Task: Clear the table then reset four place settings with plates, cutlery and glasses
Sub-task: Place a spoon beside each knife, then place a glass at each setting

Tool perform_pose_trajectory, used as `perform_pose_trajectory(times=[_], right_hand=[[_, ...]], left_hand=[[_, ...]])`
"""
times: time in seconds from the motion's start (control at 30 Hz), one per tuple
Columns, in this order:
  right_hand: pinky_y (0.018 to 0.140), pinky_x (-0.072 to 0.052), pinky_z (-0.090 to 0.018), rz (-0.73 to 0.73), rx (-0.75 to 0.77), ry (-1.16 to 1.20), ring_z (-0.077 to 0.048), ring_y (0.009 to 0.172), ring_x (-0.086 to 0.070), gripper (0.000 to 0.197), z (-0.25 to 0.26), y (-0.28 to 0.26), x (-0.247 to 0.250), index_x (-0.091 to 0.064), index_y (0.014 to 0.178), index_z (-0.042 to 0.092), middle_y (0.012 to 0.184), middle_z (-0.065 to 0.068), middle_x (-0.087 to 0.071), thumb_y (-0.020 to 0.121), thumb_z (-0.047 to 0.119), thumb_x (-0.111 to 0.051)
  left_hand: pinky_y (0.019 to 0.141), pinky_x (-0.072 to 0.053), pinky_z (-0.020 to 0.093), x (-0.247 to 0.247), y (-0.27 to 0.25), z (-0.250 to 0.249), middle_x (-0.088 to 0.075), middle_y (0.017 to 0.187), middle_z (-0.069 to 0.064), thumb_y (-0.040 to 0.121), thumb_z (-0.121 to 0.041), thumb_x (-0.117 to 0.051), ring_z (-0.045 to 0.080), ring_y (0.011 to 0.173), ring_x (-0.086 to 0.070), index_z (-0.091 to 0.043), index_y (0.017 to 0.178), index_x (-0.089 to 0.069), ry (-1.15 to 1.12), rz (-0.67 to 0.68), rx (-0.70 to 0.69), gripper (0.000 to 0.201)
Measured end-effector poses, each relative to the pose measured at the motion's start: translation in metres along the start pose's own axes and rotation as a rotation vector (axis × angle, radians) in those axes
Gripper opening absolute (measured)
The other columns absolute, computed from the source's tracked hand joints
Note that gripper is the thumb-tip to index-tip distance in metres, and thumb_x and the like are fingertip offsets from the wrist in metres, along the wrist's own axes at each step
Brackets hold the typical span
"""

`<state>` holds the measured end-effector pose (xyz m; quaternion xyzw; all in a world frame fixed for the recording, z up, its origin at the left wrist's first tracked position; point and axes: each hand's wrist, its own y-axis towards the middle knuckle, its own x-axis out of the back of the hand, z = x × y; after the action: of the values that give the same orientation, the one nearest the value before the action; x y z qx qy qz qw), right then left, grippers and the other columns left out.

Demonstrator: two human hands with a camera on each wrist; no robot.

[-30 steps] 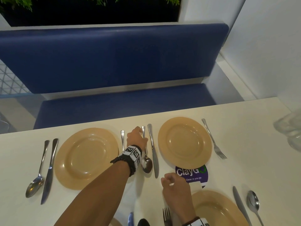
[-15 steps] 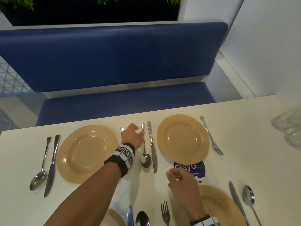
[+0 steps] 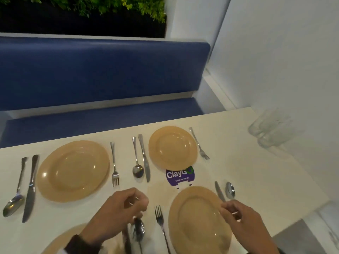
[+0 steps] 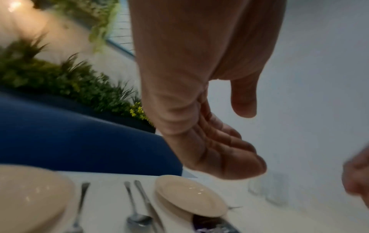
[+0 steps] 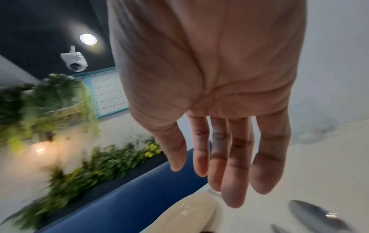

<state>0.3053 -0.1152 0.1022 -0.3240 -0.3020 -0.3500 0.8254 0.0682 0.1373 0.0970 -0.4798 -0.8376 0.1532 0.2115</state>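
The table (image 3: 256, 180) is carrying four tan plates: far-left plate (image 3: 73, 170), far-right plate (image 3: 172, 148), near-right plate (image 3: 199, 220), and a near-left one mostly cut off at the bottom edge. Cutlery is lying beside each. The far-left setting is showing a spoon (image 3: 15, 191) and knife (image 3: 31, 187) on one side and a fork (image 3: 114, 165) on the other. The glasses (image 3: 271, 129) are sitting bunched at the far-right end by the wall, well apart from every plate.

Judged step: plates and cutlery are looking done, glasses not yet given out. The next move is likely calling for a reach across to the glass cluster and placing one at each setting.

Left hand (image 3: 119, 215) is hovering above the near-left spoon and knife, fingers loosely curled, holding nothing per the left wrist view. Right hand (image 3: 244, 220) is hanging over the near-right plate's rim, just beside that setting's knife (image 3: 219, 191), fingers fairly straight and together in the right wrist view, gripping nothing.
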Motion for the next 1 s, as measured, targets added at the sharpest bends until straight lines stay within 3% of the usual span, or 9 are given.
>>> perform_pose_trajectory(times=[0.07, 0.13, 0.2, 0.3, 0.43, 0.57, 0.67, 0.83, 1.0], right_hand=[[0.07, -0.052, -0.018, -0.036, -0.072, 0.003, -0.005, 0.065, -0.069, 0.009, -0.019, -0.015, 0.022, -0.071, 0.079, 0.032, 0.073, 0.015, -0.073, 0.086, 0.028, -0.074], [0.076, -0.058, -0.034, -0.063, -0.135, 0.013, -0.008, 0.065, -0.071, 0.006, -0.038, -0.024, 0.045, -0.071, 0.081, 0.029, 0.074, 0.01, -0.074, 0.087, 0.029, -0.072], [0.08, -0.058, -0.041, -0.088, -0.17, -0.003, -0.008, 0.064, -0.072, 0.006, -0.054, -0.026, 0.065, -0.072, 0.083, 0.026, 0.075, 0.01, -0.075, 0.089, 0.028, -0.071], [0.079, -0.06, -0.042, -0.145, -0.188, -0.025, -0.006, 0.066, -0.072, 0.007, -0.074, -0.01, 0.095, -0.071, 0.087, 0.025, 0.077, 0.008, -0.075, 0.091, 0.03, -0.068], [0.08, -0.06, -0.044, -0.234, -0.175, -0.015, -0.01, 0.072, -0.072, 0.007, -0.106, 0.044, 0.146, -0.07, 0.089, 0.026, 0.08, 0.008, -0.074, 0.092, 0.032, -0.066], [0.083, -0.056, -0.043, -0.338, -0.132, -0.011, -0.019, 0.082, -0.07, 0.01, -0.148, 0.141, 0.204, -0.071, 0.093, 0.022, 0.083, 0.005, -0.073, 0.09, 0.031, -0.068], [0.088, -0.047, -0.036, -0.399, -0.141, -0.022, -0.026, 0.096, -0.065, 0.026, -0.174, 0.22, 0.246, -0.067, 0.109, 0.015, 0.098, -0.004, -0.07, 0.089, 0.03, -0.07], [0.101, -0.046, -0.044, -0.396, -0.14, -0.012, -0.034, 0.113, -0.06, 0.061, -0.199, 0.321, 0.295, -0.049, 0.132, 0.012, 0.126, -0.018, -0.06, 0.081, 0.028, -0.078], [0.109, -0.039, -0.044, -0.263, -0.132, -0.029, -0.035, 0.132, -0.045, 0.096, -0.211, 0.389, 0.313, -0.03, 0.147, 0.016, 0.145, -0.02, -0.043, 0.07, 0.019, -0.087]], left_hand=[[0.064, -0.053, 0.029, -0.013, -0.007, 0.001, -0.076, 0.087, 0.011, 0.089, -0.028, -0.072, 0.016, 0.07, -0.071, -0.022, 0.079, -0.075, -0.106, 0.036, 0.016, 0.012], [0.063, -0.05, 0.031, -0.029, -0.009, -0.005, -0.075, 0.084, 0.013, 0.079, -0.042, -0.075, 0.016, 0.067, -0.067, -0.021, 0.08, -0.075, -0.149, 0.063, 0.001, 0.021], [0.061, -0.048, 0.03, -0.046, -0.005, -0.013, -0.074, 0.081, 0.014, 0.081, -0.039, -0.075, 0.015, 0.066, -0.064, -0.022, 0.077, -0.074, -0.153, 0.094, -0.007, 0.018], [0.063, -0.051, 0.031, -0.072, 0.01, -0.03, -0.074, 0.081, 0.012, 0.092, -0.023, -0.07, 0.016, 0.066, -0.066, -0.022, 0.078, -0.073, -0.087, 0.132, -0.054, 0.014], [0.066, -0.056, 0.03, -0.115, 0.043, -0.069, -0.076, 0.084, 0.005, 0.09, -0.032, -0.07, 0.013, 0.07, -0.07, -0.019, 0.085, -0.073, 0.026, 0.123, -0.096, 0.014], [0.069, -0.057, 0.027, -0.176, 0.099, -0.118, -0.075, 0.085, 0.001, 0.091, -0.034, -0.069, 0.013, 0.075, -0.072, -0.025, 0.086, -0.073, 0.096, 0.103, -0.147, 0.012], [0.069, -0.057, 0.026, -0.229, 0.153, -0.158, -0.076, 0.086, -0.002, 0.092, -0.036, -0.068, 0.013, 0.077, -0.073, -0.024, 0.089, -0.072, 0.14, 0.09, -0.163, 0.014], [0.071, -0.058, 0.029, -0.317, 0.236, -0.214, -0.074, 0.084, -0.006, 0.089, -0.042, -0.07, 0.011, 0.076, -0.072, -0.026, 0.092, -0.07, 0.195, 0.045, -0.171, 0.017], [0.088, -0.051, 0.028, -0.393, 0.317, -0.252, -0.065, 0.125, 0.0, 0.082, -0.044, -0.077, 0.017, 0.109, -0.063, -0.022, 0.127, -0.056, 0.217, -0.019, -0.124, 0.054]])
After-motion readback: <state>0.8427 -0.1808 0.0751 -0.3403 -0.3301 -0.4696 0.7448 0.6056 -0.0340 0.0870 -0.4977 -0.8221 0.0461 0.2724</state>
